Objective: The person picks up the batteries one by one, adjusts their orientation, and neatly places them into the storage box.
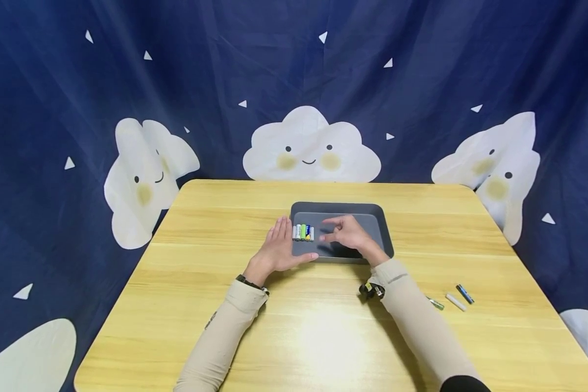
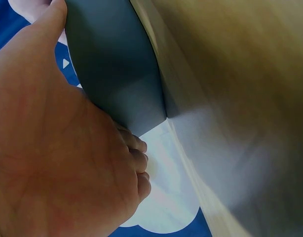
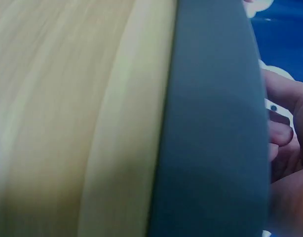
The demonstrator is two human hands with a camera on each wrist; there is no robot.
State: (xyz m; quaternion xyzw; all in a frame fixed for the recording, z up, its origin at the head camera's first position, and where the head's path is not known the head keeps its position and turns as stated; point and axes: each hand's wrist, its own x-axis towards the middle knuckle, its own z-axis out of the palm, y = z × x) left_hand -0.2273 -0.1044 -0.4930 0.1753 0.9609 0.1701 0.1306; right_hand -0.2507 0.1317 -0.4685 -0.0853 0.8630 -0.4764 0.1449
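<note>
A dark grey tray [image 1: 340, 207] lies near the far side of the table. Several batteries [image 1: 303, 233], mostly white with a green and a blue one, stand side by side in a row against its left wall. My left hand [image 1: 279, 247] is along that left end, fingers straight and thumb stretched across the near rim. Over the tray, right of the row, is my right hand [image 1: 350, 233], thumb and index finger spread apart with nothing between them. In the right wrist view the tray's outer wall [image 3: 215, 118] hides part of that hand.
On the wooden table [image 1: 176, 305], to the right of my right sleeve, lie a blue battery [image 1: 465, 294], a white one [image 1: 455, 302] and a green one [image 1: 436, 303] partly behind the sleeve. A dark blue curtain [image 1: 201, 65] with clouds hangs behind the table.
</note>
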